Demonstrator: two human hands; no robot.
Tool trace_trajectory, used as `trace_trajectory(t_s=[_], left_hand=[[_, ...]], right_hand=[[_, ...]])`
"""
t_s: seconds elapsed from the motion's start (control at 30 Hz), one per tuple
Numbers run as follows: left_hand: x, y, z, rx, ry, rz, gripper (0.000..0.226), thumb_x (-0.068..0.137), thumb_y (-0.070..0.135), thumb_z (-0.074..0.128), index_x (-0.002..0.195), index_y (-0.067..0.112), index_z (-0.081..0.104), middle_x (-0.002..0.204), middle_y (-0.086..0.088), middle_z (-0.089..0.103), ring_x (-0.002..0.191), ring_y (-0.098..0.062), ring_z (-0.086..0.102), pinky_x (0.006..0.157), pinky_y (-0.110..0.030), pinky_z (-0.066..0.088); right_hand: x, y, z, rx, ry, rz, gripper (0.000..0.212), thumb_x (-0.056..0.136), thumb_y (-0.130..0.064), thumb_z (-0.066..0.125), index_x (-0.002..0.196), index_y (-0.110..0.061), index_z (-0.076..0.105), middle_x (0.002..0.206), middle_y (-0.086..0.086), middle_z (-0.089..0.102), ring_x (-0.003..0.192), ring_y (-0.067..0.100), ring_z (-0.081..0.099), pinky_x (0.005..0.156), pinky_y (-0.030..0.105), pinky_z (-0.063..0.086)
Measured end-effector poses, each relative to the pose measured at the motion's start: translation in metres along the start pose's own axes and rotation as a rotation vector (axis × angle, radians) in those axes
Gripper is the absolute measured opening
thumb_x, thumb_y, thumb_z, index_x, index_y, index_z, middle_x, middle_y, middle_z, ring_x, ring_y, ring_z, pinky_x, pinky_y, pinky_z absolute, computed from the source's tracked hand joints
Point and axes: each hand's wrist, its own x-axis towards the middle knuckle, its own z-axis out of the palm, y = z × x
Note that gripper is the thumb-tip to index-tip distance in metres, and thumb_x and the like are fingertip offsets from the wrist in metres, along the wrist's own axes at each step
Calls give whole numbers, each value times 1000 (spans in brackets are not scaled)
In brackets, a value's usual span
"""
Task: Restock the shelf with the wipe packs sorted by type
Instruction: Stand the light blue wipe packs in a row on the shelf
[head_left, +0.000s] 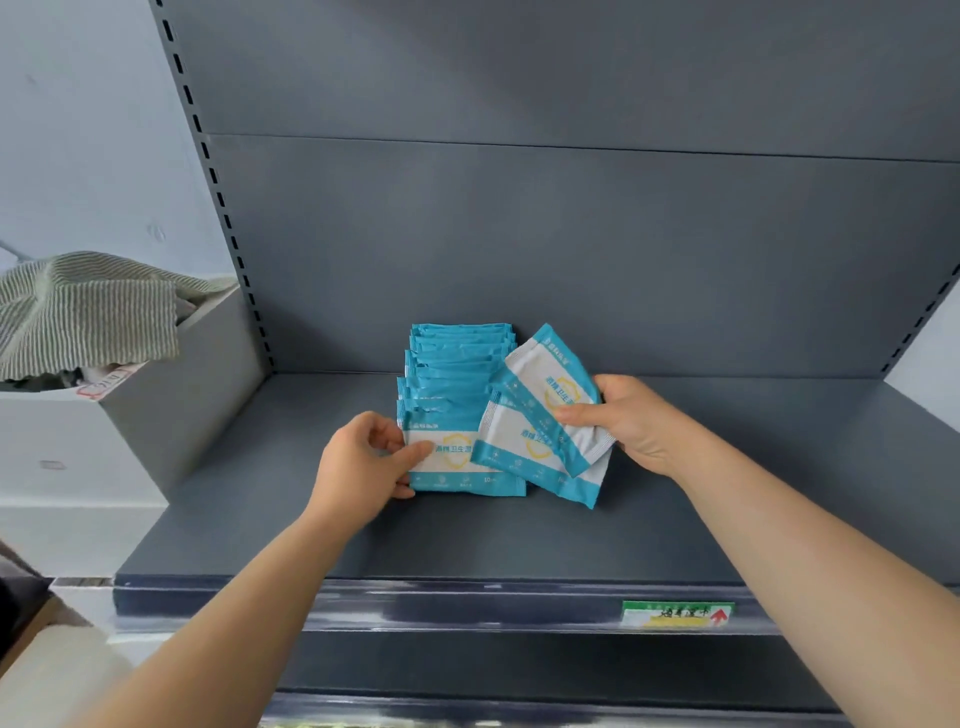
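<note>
While our left hand (363, 467) is pinching the front pack (452, 478) of the row of teal-and-white wipe packs (457, 364), thumb on its face and fingers curled behind its left edge, our right hand (641, 423) is gripping two loose packs (545, 395) of the same print. We are holding them fanned and tilted, just beside the row's right side. The row is standing mid-way along the grey shelf (260, 519). A green price label (675, 614) is sitting in the front rail. A striped cloth (88, 312) is lying over a box (182, 415) on the left.

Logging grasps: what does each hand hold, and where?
Right hand pinches two loose packs at their right ends; left hand grips the front pack's left edge.
</note>
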Motion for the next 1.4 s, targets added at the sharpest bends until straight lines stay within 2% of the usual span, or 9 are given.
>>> trace_trajectory(t_s=[0.13, 0.3, 0.4, 0.67, 0.83, 0.97, 1.1, 1.27, 1.4], left_hand=[[0, -6, -7, -97, -94, -25, 38, 74, 28, 81, 86, 4, 54, 91, -16, 63, 63, -20, 67, 60, -40, 61], [-2, -6, -8, 95, -196, -18, 55, 58, 31, 91, 83, 9, 47, 86, -9, 62, 73, -25, 68, 52, -26, 56], [1, -10, -10, 111, -249, -8, 53, 64, 27, 89, 91, 4, 49, 88, -15, 63, 69, -27, 69, 54, -30, 59], [1, -9, -16, -29, -365, -43, 26, 82, 6, 73, 89, 2, 48, 76, -22, 65, 58, -24, 69, 57, -36, 61], [-4, -4, -19, -37, -405, -63, 44, 82, 33, 72, 100, 0, 50, 87, -15, 66, 64, -22, 69, 62, -37, 61], [-9, -1, -17, 213, -390, 29, 59, 61, 46, 86, 98, 20, 48, 96, 3, 63, 67, -12, 64, 48, -19, 49], [-8, -8, -20, 353, -319, 123, 62, 59, 55, 83, 102, 24, 51, 95, 14, 61, 80, -5, 60, 59, -18, 46], [-8, -12, -21, 309, -315, 151, 51, 63, 50, 82, 99, 23, 58, 92, 13, 65, 79, -7, 62, 58, -15, 44], [-6, -11, -19, 272, -349, 144, 55, 62, 48, 84, 106, 30, 55, 101, 17, 64, 86, -4, 62, 66, -17, 50]], right_hand=[[0, 5, 30, -22, 9, -5, 29, 78, -5, 75, 106, -6, 67, 102, 6, 74, 92, 20, 71, 80, 36, 58], [-4, 6, 57, 36, -38, -13, 17, 82, -5, 70, 98, -11, 67, 97, 1, 74, 86, 15, 71, 68, 27, 58], [-10, 2, 47, 57, -32, -25, 21, 87, -10, 66, 107, -7, 64, 104, 6, 73, 92, 20, 69, 78, 32, 56], [-32, 6, 30, -525, -100, 76, 35, 71, -26, 83, 98, -16, 63, 99, 1, 72, 88, 15, 68, 80, 35, 55], [-29, -1, 54, -642, -26, 13, 52, 61, -23, 90, 100, -17, 55, 92, -8, 64, 75, 5, 61, 63, 22, 49], [-24, -2, 74, -753, 45, -108, 64, 57, -32, 90, 105, -25, 48, 97, -14, 49, 90, 5, 51, 70, 23, 41], [-31, 3, 66, -826, 85, -3, 81, 51, -48, 89, 112, -28, 39, 102, -13, 51, 92, 8, 56, 69, 29, 47], [-32, 5, 58, -665, 31, 48, 53, 61, -23, 90, 98, -20, 52, 75, -4, 68, 53, 7, 63, 49, 25, 50], [-15, -6, 61, -579, 125, -83, 53, 63, -18, 88, 101, -21, 52, 87, -3, 69, 75, 10, 67, 67, 32, 57]])
